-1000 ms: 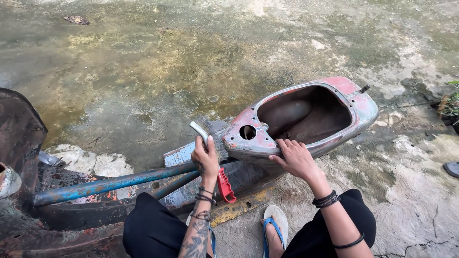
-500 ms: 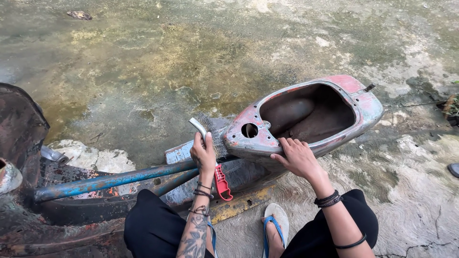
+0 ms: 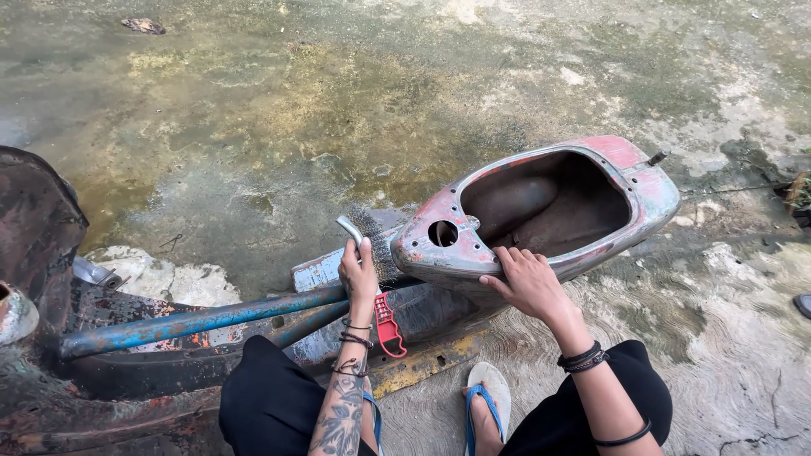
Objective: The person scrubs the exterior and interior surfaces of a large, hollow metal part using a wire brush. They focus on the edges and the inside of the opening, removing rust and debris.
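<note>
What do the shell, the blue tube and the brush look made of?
Shell: likely sheet metal, with worn red and pale paint over rust-brown patches. Blue tube: probably steel, its blue paint chipped to rust. Brush, in the left hand: grey wire-like bristles, red handle that looks plastic.

I saw the brush standing nearly upright, its curved metal tip at the top and grey wire bristles fanning right, touching the front edge of the shell. A red handle end hung below the grip. The shell was a worn scooter body, faded red over grey-blue metal, rusted inside. It lay on the concrete, open cavity facing up, with a round hole near its narrow front end. Its wider rear pointed up and right, with a small peg there.
</note>
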